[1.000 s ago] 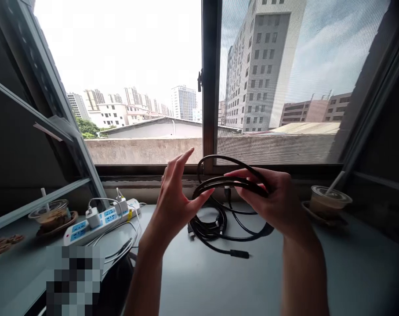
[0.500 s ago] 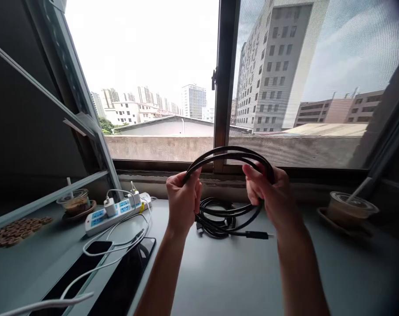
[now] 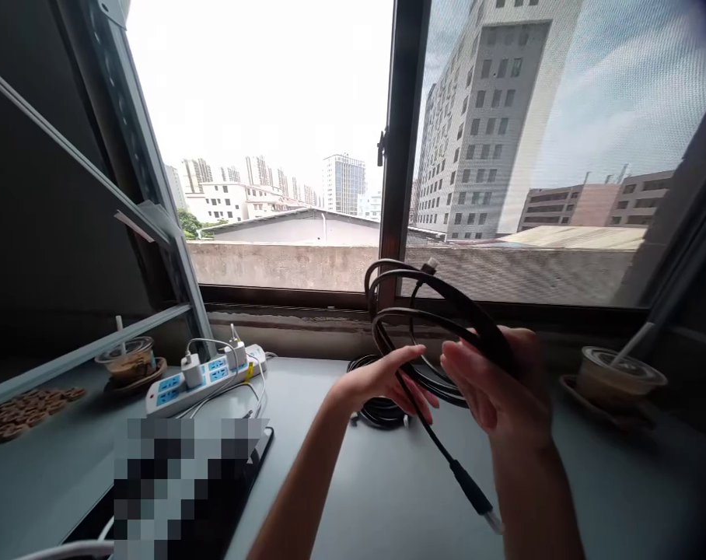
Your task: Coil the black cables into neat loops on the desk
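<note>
Loops of a black cable (image 3: 440,289) hang in the air over the desk, gripped at their right side by my right hand (image 3: 505,385). My left hand (image 3: 391,381) has its fingers apart, beside the hanging strands; whether it touches them I cannot tell. One end of the cable, a black connector (image 3: 470,488) with a pale metal tip, dangles below my hands. A second connector (image 3: 428,266) sticks up at the top of the loops. Behind my left hand, another coiled black cable (image 3: 382,414) lies on the desk, partly hidden.
A white power strip (image 3: 207,377) with chargers and white cords sits on the left. Near it is a dark flat device (image 3: 236,474), partly pixelated. Lidded drink cups stand at left (image 3: 132,362) and right (image 3: 618,377). A window frame (image 3: 395,194) rises behind the desk.
My left hand has let go of the coil's left side and opened, moving right and lower. The loops have loosened and the connector end swings lower, while my right hand keeps its hold.
</note>
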Demonstrator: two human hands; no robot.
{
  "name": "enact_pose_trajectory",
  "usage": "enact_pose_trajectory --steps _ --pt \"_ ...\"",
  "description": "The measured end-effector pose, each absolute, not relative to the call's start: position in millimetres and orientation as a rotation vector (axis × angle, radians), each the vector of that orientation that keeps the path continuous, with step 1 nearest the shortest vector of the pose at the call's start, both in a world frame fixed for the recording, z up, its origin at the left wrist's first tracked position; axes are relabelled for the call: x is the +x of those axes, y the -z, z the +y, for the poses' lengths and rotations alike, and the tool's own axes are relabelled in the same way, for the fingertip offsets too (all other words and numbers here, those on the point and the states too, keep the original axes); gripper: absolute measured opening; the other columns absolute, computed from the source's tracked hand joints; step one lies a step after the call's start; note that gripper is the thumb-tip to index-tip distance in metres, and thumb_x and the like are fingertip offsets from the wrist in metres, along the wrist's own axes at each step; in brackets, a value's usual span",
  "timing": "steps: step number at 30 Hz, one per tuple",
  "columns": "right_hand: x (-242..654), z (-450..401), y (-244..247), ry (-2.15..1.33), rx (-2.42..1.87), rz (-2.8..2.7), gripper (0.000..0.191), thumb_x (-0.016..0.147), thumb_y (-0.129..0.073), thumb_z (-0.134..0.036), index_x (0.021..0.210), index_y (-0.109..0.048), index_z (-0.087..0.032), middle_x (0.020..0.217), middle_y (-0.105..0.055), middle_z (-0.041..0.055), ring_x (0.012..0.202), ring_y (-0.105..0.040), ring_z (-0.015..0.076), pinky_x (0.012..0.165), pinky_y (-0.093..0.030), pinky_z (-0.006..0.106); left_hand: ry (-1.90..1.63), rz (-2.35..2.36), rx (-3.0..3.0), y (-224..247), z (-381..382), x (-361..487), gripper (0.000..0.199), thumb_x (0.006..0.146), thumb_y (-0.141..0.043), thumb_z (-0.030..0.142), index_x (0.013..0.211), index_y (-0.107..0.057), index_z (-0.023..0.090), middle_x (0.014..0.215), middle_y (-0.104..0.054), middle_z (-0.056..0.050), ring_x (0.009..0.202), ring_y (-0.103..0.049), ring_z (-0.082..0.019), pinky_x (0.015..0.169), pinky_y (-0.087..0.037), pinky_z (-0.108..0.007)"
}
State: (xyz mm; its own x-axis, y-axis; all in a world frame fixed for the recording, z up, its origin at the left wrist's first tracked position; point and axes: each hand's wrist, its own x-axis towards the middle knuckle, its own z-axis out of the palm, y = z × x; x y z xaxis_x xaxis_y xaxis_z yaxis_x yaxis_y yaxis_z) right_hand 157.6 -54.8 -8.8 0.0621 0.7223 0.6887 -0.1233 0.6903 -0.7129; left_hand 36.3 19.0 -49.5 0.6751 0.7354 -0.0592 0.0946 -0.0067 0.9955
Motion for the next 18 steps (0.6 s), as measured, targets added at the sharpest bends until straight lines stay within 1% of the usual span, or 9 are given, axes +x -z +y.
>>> enact_pose_trajectory --steps 2,4,7,9,11,13,14,16,18 --pt "161 -49 10 -0.734 -0.48 -1.34 0.041 0.071 -0.062 -0.027 0.04 -0.036 -0.021 0.027 -0.025 -0.0081 0.024 -0.019 0.0038 0.032 -0.013 0.023 -0.733 0.63 1.554 47 20 33 0.046 0.082 -0.043 0.055 0.079 -0.067 0.016 0.084 -0.068 -0.009 0.08 -0.063 -0.02 0.078 -0.047 -0.03" --pt "163 -36 11 -0.81 -0.391 -1.235 0.046 0.07 -0.062 -0.027 0.039 -0.029 -0.021 0.025 -0.022 -0.0086 0.023 -0.018 0.0037 0.03 -0.014 0.022 -1.007 0.594 1.554 42 23 31 0.039 0.083 -0.046 0.051 0.08 -0.065 0.017 0.096 -0.067 -0.009 0.091 -0.061 -0.02 0.084 -0.044 -0.03" --pt "162 -11 12 -0.955 -0.335 -1.033 0.051 0.066 -0.064 -0.03 0.04 -0.021 -0.019 0.027 -0.019 -0.0087 0.024 -0.016 0.0029 0.027 -0.012 0.02 -1.314 0.528 1.448 34 23 28 0.038 0.086 -0.045 0.049 0.07 -0.055 0.017 0.087 -0.067 -0.008 0.089 -0.062 -0.02 0.085 -0.043 -0.031" --pt "159 2 12 -1.03 -0.375 -0.963 0.047 0.065 -0.066 -0.033 0.044 -0.027 -0.019 0.031 -0.024 -0.0094 0.027 -0.018 0.0022 0.027 -0.014 0.018 -1.451 0.51 1.376 30 22 26 0.039 0.086 -0.046 0.049 0.064 -0.048 0.018 0.065 -0.062 -0.002 0.077 -0.064 -0.018 0.078 -0.045 -0.029" --pt "156 8 13 -1.039 -0.443 -0.992 0.039 0.067 -0.068 -0.037 0.052 -0.036 -0.019 0.037 -0.033 -0.0098 0.028 -0.023 0.0017 0.028 -0.018 0.017 -1.57 0.528 1.338 25 19 23 0.04 0.084 -0.047 0.052 0.063 -0.044 0.018 0.046 -0.045 0.005 0.057 -0.061 -0.014 0.063 -0.046 -0.025" --pt "153 6 14 -0.953 -0.521 -1.06 0.03 0.069 -0.068 -0.04 0.068 -0.046 -0.02 0.046 -0.045 -0.0092 0.028 -0.027 0.002 0.028 -0.019 0.017 -1.683 0.583 1.305 22 16 20 0.039 0.082 -0.05 0.052 0.064 -0.043 0.019 0.041 -0.03 0.009 0.038 -0.048 -0.009 0.044 -0.037 -0.02" --pt "152 3 14 -0.884 -0.561 -1.09 0.029 0.069 -0.068 -0.04 0.078 -0.049 -0.022 0.051 -0.05 -0.0085 0.029 -0.028 0.0024 0.028 -0.019 0.017 -1.729 0.62 1.295 21 14 18 0.037 0.081 -0.052 0.051 0.065 -0.043 0.019 0.041 -0.028 0.01 0.033 -0.04 -0.007 0.037 -0.031 -0.018" --pt "149 -4 13 -0.719 -0.642 -1.131 0.04 0.068 -0.07 -0.037 0.099 -0.049 -0.024 0.062 -0.057 -0.0061 0.032 -0.033 0.0034 0.028 -0.023 0.017 -1.763 0.691 1.312 19 12 14 0.032 0.08 -0.056 0.046 0.067 -0.047 0.018 0.042 -0.029 0.011 0.03 -0.031 -0.004 0.032 -0.022 -0.017" --pt "148 -11 11 -0.554 -0.696 -1.174 0.051 0.066 -0.072 -0.034 0.11 -0.048 -0.026 0.075 -0.06 -0.0022 0.039 -0.038 0.0051 0.031 -0.03 0.019 -1.708 0.753 1.391 17 9 10 0.027 0.079 -0.056 0.042 0.071 -0.051 0.017 0.042 -0.033 0.01 0.03 -0.03 -0.004 0.03 -0.02 -0.016"
